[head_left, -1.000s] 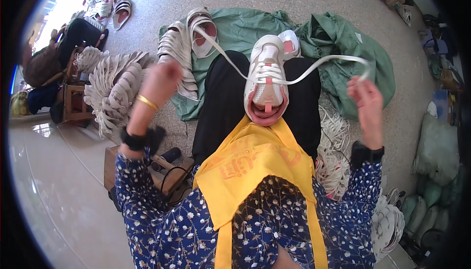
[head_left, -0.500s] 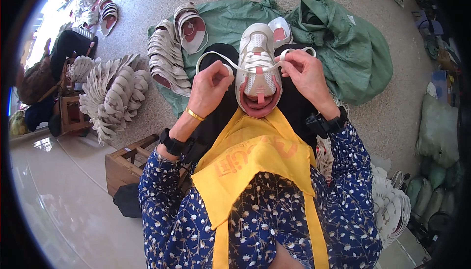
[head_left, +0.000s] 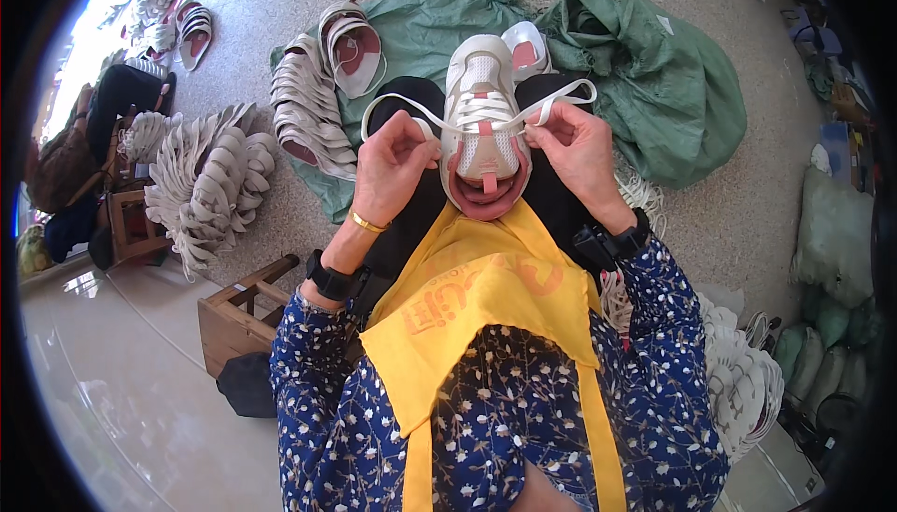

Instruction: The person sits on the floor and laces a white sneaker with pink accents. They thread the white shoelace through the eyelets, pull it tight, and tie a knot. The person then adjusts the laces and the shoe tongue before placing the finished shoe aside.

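Observation:
Between my knees rests a white and beige sneaker [head_left: 484, 92] with pink trim, its toe pointing away and its pink-lined opening toward me. White lace crosses its upper, and a loose length runs out to each side. My left hand [head_left: 397, 159] pinches the shoelace [head_left: 404, 99] beside the shoe's left flank; that length loops up over my dark trouser leg. On the other side my right hand [head_left: 572, 138] pinches the other lace length near the eyelets, with a loop standing above the fingers. A yellow apron [head_left: 476, 274] covers my lap below the heel.
A green sack [head_left: 654, 92] lies ahead, with stacked shoe uppers [head_left: 313, 106] at its left. More uppers [head_left: 210, 180] are heaped on the floor at left, near a wooden stool [head_left: 238, 320]. White laced pieces [head_left: 738, 376] lie by my right elbow.
The sneaker and both hands have shifted slightly left in view. My right hand has come a little lower and closer to the shoe, and the lace loop above it stands out more.

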The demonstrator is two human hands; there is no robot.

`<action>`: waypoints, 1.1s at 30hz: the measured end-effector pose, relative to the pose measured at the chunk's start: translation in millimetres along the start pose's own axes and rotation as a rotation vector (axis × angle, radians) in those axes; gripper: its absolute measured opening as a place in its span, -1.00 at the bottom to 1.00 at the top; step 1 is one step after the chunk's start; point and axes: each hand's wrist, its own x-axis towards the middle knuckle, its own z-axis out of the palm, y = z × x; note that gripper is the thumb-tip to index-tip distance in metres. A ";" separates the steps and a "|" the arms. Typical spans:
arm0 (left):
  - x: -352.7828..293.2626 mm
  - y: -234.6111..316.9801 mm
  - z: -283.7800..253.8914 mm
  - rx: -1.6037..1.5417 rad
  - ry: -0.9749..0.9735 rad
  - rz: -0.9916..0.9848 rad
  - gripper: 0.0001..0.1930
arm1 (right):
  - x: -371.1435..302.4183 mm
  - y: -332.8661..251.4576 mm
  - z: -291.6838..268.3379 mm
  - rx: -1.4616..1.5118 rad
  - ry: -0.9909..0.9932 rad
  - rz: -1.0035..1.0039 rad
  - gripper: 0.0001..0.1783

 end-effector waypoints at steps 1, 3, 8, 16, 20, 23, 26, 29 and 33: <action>-0.3 -0.2 -0.2 -0.002 0.002 -0.001 -0.85 | 0.3 -0.2 0.8 -0.007 0.003 -0.008 -0.89; -1.3 -1.6 0.0 -0.004 0.010 0.002 -0.85 | 1.4 -3.1 0.7 -0.051 -0.022 -0.018 -0.92; -0.9 -1.9 0.1 -0.038 0.025 -0.006 -0.86 | 1.4 -27.3 8.5 -0.339 -0.075 -0.084 -0.95; 2.4 -5.7 6.7 -0.328 0.033 0.000 -0.88 | 3.4 -10.8 5.0 -0.131 -0.068 -0.018 -0.93; 4.3 -5.2 14.1 -0.301 0.061 0.019 -0.87 | 0.8 -11.4 6.8 -0.137 -0.072 -0.044 -0.92; 7.1 -5.6 16.4 -0.112 0.100 0.032 -0.86 | 0.1 -9.0 5.3 -0.125 -0.074 -0.048 -0.91; 7.3 -4.7 19.1 0.066 0.151 0.058 -0.85 | -0.1 -9.5 5.6 -0.112 -0.075 -0.042 -0.90; 7.0 -4.8 20.1 0.095 0.167 0.068 -0.85 | -1.1 -9.0 5.7 -0.123 -0.064 -0.038 -0.90; 7.4 -3.7 16.6 0.169 0.143 0.061 -0.86 | -1.2 -11.3 6.9 -0.118 -0.065 -0.042 -0.90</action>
